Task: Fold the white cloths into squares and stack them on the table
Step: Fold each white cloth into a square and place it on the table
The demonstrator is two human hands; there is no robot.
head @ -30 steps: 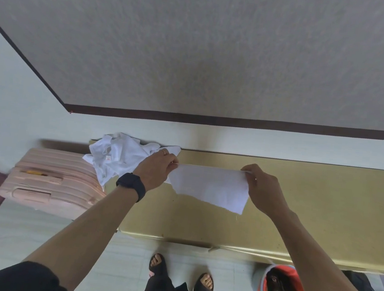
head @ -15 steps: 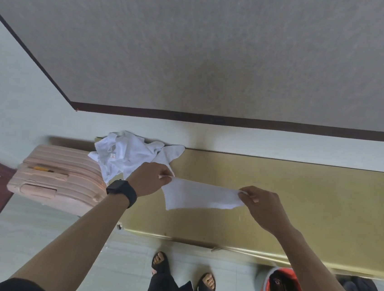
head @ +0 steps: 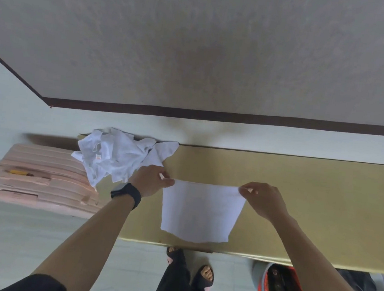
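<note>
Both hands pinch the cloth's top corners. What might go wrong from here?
1. The cloth reaches nearly to the table's near edge; pulled toward you, it may slip off.
2. Its lower edge looks uneven, so the fold may come out skewed.
3. The pile overhangs the table's left end beside the left hand; a brush might drag it off.

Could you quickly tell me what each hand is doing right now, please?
Left hand: pinches the left top corner of the white cloth.
Right hand: pinches the right top corner of the same cloth.
</note>
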